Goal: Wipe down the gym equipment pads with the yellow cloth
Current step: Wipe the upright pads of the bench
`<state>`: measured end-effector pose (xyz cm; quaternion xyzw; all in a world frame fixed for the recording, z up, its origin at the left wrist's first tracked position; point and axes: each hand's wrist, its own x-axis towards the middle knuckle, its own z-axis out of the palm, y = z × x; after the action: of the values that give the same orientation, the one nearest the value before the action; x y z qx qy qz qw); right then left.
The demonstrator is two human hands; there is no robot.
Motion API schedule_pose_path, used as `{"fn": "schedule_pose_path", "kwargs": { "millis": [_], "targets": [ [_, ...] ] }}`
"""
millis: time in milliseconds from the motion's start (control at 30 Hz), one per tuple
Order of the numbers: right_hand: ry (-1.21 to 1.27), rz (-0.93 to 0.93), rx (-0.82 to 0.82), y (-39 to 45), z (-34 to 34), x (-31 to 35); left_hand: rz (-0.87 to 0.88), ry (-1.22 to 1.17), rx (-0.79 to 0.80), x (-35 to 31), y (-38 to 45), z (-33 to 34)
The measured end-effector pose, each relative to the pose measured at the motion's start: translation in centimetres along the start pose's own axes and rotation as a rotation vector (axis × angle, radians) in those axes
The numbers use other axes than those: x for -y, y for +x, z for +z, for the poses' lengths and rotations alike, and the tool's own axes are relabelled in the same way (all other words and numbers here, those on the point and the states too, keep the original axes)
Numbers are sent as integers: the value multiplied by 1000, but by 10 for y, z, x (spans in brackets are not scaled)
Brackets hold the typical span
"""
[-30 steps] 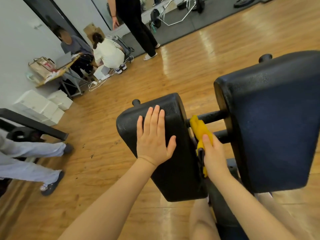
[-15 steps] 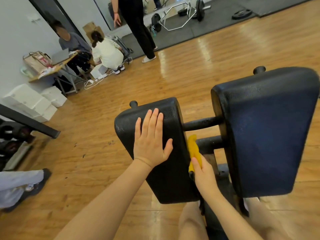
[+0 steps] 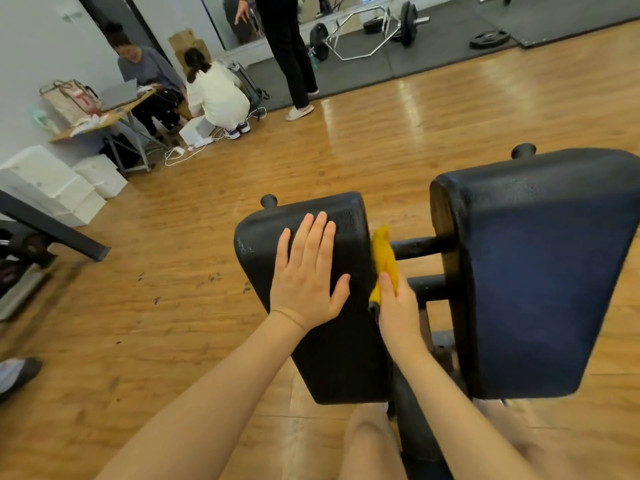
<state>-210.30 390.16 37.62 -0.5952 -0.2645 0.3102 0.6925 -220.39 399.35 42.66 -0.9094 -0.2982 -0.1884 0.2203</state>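
Two black pads sit side by side on a machine in front of me. My left hand (image 3: 308,271) lies flat, fingers spread, on top of the left pad (image 3: 339,348). My right hand (image 3: 398,306) presses the yellow cloth (image 3: 382,258) against the inner side of that left pad, in the gap between the pads. The right pad (image 3: 540,271) is larger and stands apart from both hands. Two black bars (image 3: 420,245) join the pads across the gap.
My bare knees (image 3: 370,438) are below the pads. Wooden floor (image 3: 173,306) surrounds the machine. Several people are near a small table (image 3: 114,116) at the back left. White boxes (image 3: 52,181) line the left wall. A barbell (image 3: 381,29) lies on black mats at the back.
My right hand slid the cloth down the inner side of the left pad, then back up toward its top. My left hand stayed flat on the pad. The view tilted upward.
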Motion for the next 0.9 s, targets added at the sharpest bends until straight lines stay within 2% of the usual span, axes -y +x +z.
{"fn": "schedule_pose_path", "kwargs": {
  "millis": [167,300,400,467,600,700,733,767,833,900],
  "targets": [
    [-169,49,86,-37,-25,-28,1,-30,15,0,-1,-3],
    [-236,-40,-38,-21,-27,24,-5,-104,16,-1,0,-8],
    [-349,-222,-15,-6,-11,78,-47,-282,-52,0,-1,-16],
    [-450,-396,83,7,14,108,-183,-460,-146,6,-11,-25],
    [-838,-627,355,29,88,128,-605,-724,-335,40,-49,-34],
    [-1339,-708,711,30,124,116,-733,-760,-380,62,-68,-39],
    [-1403,-676,768,29,125,116,-744,-763,-384,66,-69,-40],
    [-1371,-619,778,29,121,119,-745,-772,-384,67,-69,-42],
    [-1134,-544,712,29,105,132,-703,-807,-376,65,-62,-44],
    [-935,-520,525,33,86,143,-618,-788,-332,58,-46,-44]
  ]
}}
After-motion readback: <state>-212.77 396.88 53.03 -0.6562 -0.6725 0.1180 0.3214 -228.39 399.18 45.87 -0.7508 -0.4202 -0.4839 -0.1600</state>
